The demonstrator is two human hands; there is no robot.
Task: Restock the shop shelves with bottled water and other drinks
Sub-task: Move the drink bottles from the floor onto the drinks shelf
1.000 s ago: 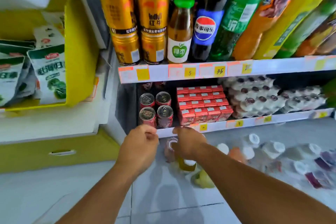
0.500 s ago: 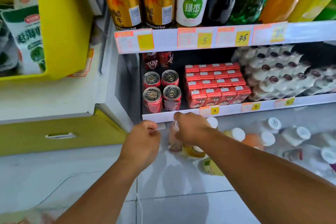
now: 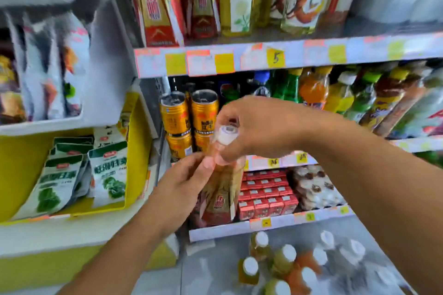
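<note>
Bottle (image 3: 221,189): upright, long axis vertical, held before the shelves, cap up. Right hand (image 3: 256,127) grips the neck from above; left hand (image 3: 184,184) clasps its side. Drinks shelf (image 3: 311,55) lies beyond, slightly above.

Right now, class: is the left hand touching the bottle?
Touching. The head view shows the left hand with fingers wrapped round the bottle below its neck.

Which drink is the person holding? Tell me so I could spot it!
Look in front of the drinks shelf, beside the gold cans. Both hands, left hand and right hand, hold one amber tea bottle. It alone is lifted, white-capped, with a red-and-gold label.
</note>
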